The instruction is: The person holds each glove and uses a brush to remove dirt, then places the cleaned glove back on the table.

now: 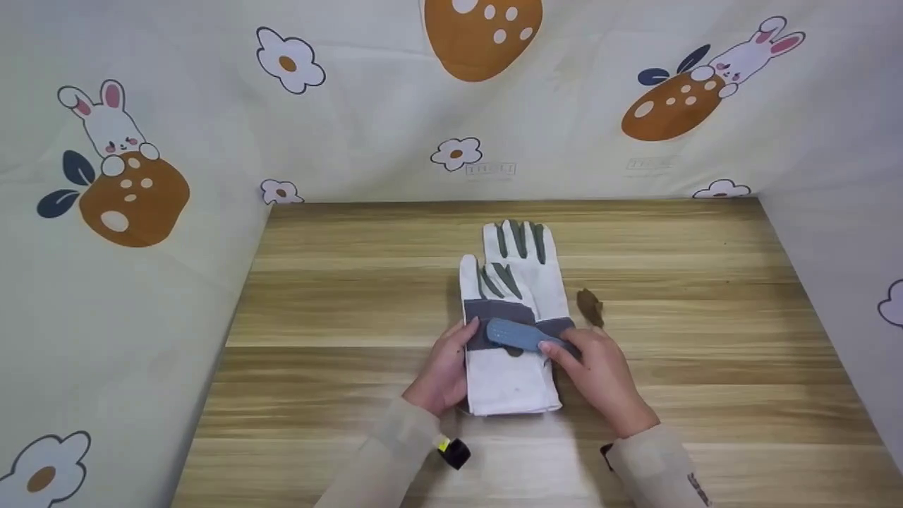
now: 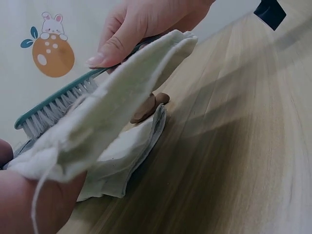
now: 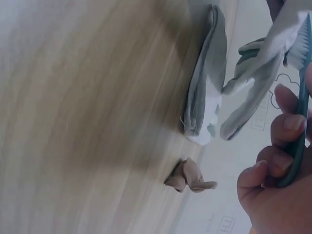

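Observation:
My left hand (image 1: 443, 368) holds a white work glove (image 1: 509, 381) with a grey band and dark green finger strips by its left side. The thumb lies at the band; the other fingers are mostly hidden beneath. My right hand (image 1: 601, 368) grips a blue-green brush (image 1: 513, 334) by its handle, fingers curled round it in the right wrist view. White bristles (image 2: 58, 107) face down onto the held glove, right at its surface. A brown smear (image 1: 515, 351) shows at the brush's lower edge. Partly under the held glove, a matching glove (image 1: 543, 282) lies on the table.
To the right of the gloves, a brown soft-looking lump (image 1: 590, 307) sits on the wood-grain table (image 1: 317, 296). A pale curtain (image 1: 367, 127) printed with rabbits and flowers encloses the table at the back and sides. A black device (image 1: 455, 453) is worn at the left wrist.

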`<state>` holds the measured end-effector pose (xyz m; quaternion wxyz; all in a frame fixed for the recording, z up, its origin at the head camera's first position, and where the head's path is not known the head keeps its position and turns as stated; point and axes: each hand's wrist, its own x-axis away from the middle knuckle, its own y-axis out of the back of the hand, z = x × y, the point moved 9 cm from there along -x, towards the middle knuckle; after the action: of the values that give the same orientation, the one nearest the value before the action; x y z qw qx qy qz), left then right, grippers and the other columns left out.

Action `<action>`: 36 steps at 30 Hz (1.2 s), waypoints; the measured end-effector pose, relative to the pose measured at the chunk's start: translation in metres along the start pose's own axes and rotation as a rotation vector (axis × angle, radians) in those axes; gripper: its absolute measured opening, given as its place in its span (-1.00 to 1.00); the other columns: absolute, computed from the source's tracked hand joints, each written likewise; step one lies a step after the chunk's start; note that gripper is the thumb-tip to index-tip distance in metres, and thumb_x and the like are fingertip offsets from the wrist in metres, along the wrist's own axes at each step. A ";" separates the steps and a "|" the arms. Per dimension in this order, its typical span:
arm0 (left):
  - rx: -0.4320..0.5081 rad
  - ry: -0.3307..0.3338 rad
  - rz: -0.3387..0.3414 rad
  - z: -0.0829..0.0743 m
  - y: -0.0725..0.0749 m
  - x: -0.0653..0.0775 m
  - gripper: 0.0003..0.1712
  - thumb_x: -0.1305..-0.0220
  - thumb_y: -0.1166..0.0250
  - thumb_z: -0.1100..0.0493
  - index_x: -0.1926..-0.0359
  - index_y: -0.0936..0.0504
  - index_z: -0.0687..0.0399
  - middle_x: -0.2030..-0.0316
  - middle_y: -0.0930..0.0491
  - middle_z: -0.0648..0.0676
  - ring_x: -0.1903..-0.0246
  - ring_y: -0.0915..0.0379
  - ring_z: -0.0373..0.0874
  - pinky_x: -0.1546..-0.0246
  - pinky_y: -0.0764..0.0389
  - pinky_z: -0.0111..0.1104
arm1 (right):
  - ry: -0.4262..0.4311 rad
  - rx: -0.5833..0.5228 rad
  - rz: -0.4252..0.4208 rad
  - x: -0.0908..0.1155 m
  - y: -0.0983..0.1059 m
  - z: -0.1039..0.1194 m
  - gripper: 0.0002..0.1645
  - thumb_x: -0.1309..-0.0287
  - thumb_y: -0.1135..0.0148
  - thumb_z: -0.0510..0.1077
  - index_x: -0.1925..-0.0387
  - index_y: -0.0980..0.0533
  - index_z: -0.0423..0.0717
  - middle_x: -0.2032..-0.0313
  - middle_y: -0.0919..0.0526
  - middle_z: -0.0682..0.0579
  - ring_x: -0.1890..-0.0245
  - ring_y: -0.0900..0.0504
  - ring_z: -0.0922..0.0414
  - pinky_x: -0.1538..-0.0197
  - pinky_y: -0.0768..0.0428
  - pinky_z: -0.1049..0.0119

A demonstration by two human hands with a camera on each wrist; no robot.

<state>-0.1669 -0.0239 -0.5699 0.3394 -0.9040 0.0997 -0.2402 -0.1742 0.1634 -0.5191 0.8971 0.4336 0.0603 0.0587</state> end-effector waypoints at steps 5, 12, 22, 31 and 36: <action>0.003 -0.005 0.005 0.000 -0.001 0.000 -0.45 -0.62 0.17 0.02 -0.51 -0.17 0.06 -0.23 -0.56 0.19 -0.15 -0.57 -0.02 -0.22 -0.57 -0.14 | -0.003 0.013 -0.037 0.000 0.002 0.003 -0.67 -0.23 -0.38 0.13 0.40 -0.65 -0.04 0.47 -0.62 0.07 0.32 -0.49 0.09 0.20 -0.47 0.15; 0.072 -0.051 -0.043 -0.007 0.005 -0.001 -0.44 -0.62 0.15 0.06 -0.51 -0.16 0.13 -0.35 -0.46 0.22 -0.22 -0.52 -0.03 -0.33 -0.49 -0.13 | -0.040 0.008 -0.059 0.005 0.001 0.004 -0.63 -0.27 -0.34 0.17 0.36 -0.65 -0.06 0.43 -0.66 0.04 0.33 -0.53 0.07 0.19 -0.51 0.13; 0.072 -0.061 -0.091 -0.008 0.005 -0.003 -0.44 -0.60 0.10 0.08 -0.49 -0.16 0.14 -0.30 -0.48 0.18 -0.19 -0.51 -0.05 -0.36 -0.45 -0.14 | -0.008 -0.029 -0.002 0.010 -0.005 0.009 -0.65 -0.25 -0.35 0.19 0.25 -0.70 0.00 0.36 -0.71 0.14 0.32 -0.48 0.16 0.19 -0.47 0.21; 0.078 -0.067 -0.051 -0.009 0.002 0.000 -0.43 -0.61 0.17 0.08 -0.52 -0.12 0.13 -0.36 -0.43 0.17 -0.26 -0.45 -0.06 -0.41 -0.38 -0.13 | -0.046 -0.065 0.052 0.012 -0.004 -0.004 -0.68 -0.26 -0.33 0.19 0.25 -0.69 0.04 0.37 -0.67 0.14 0.32 -0.51 0.16 0.19 -0.49 0.22; 0.089 -0.061 -0.055 -0.004 0.000 0.000 -0.41 -0.62 0.17 0.08 -0.55 -0.06 0.08 -0.45 -0.30 0.19 -0.30 -0.40 -0.05 -0.43 -0.36 -0.14 | -0.059 -0.087 0.037 0.012 -0.003 -0.004 -0.70 -0.27 -0.33 0.17 0.25 -0.69 0.04 0.38 -0.67 0.12 0.31 -0.52 0.14 0.18 -0.48 0.21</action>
<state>-0.1691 -0.0261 -0.5666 0.3754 -0.8972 0.0535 -0.2262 -0.1633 0.1669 -0.5243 0.9153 0.3969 0.0229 0.0651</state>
